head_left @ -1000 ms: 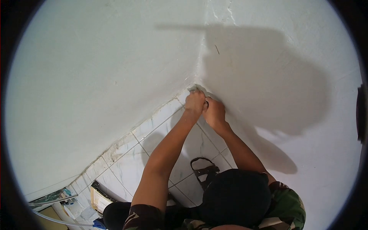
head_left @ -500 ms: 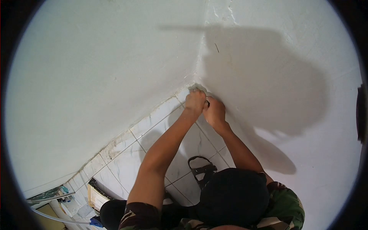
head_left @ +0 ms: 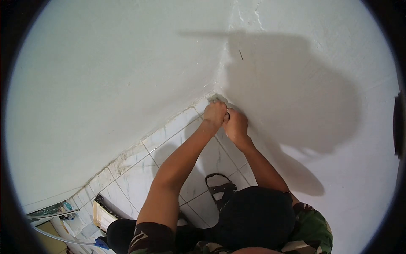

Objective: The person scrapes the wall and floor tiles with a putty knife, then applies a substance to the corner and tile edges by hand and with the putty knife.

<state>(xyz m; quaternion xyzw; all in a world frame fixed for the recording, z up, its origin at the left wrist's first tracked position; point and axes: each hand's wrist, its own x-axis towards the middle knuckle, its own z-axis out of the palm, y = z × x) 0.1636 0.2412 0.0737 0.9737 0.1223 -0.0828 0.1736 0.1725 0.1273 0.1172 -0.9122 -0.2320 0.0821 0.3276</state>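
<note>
Both hands are together low in the corner where two white walls meet the tiled floor. My right hand (head_left: 236,126) is closed around a tool with a dark handle (head_left: 229,115); only a short bit of the handle shows, and its working end is hidden. Pressed close beside it, my left hand (head_left: 215,113) is closed with the fingers curled away from view, and I cannot see what is in it. Just beyond the left knuckles lies a rough grey patch (head_left: 217,97) at the foot of the corner.
White walls (head_left: 127,84) rise on both sides. A dark sandal (head_left: 220,186) is on the marbled floor tiles (head_left: 131,184). At lower left are a pale box-like object with a dark edge (head_left: 102,213) and a grey hose (head_left: 63,240). A dark object (head_left: 397,127) sits at the right wall.
The view has shifted slightly. Both hands stay closed in the corner in nearly the same place, with only a tiny movement.
</note>
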